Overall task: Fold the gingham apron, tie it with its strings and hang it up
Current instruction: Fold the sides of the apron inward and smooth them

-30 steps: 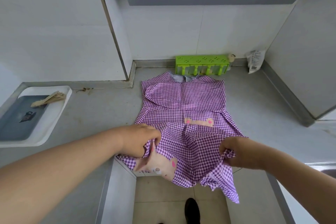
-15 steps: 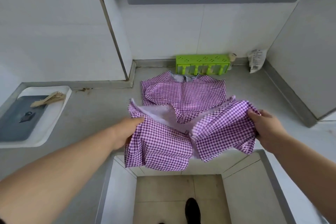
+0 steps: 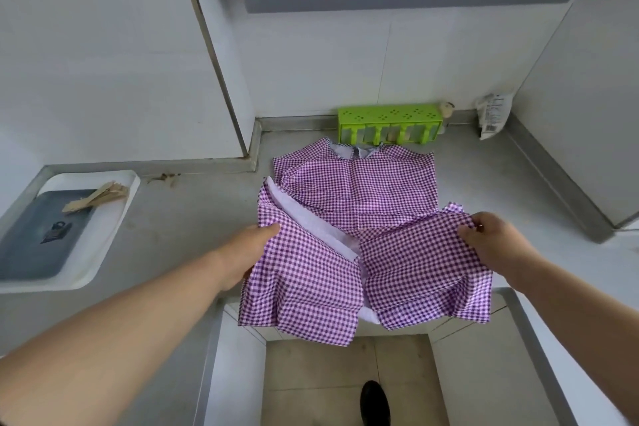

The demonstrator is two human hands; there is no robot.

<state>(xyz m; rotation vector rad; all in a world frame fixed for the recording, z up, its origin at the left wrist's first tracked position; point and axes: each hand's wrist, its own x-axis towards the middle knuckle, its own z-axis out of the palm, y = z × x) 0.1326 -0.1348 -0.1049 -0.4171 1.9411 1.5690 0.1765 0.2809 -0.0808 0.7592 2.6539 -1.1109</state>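
The gingham apron (image 3: 356, 190) lies mid-frame on the grey counter (image 3: 193, 218), long axis running from the neckline at top toward the lower edge. The left hand (image 3: 247, 245) and right hand (image 3: 491, 239) each grip a hem corner (lifted, pale lining showing), equally near, so the fold probably goes up-frame.

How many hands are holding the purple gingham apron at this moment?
2. The left hand grips the lifted hem of the gingham apron at its left edge; the right hand pinches the right edge.
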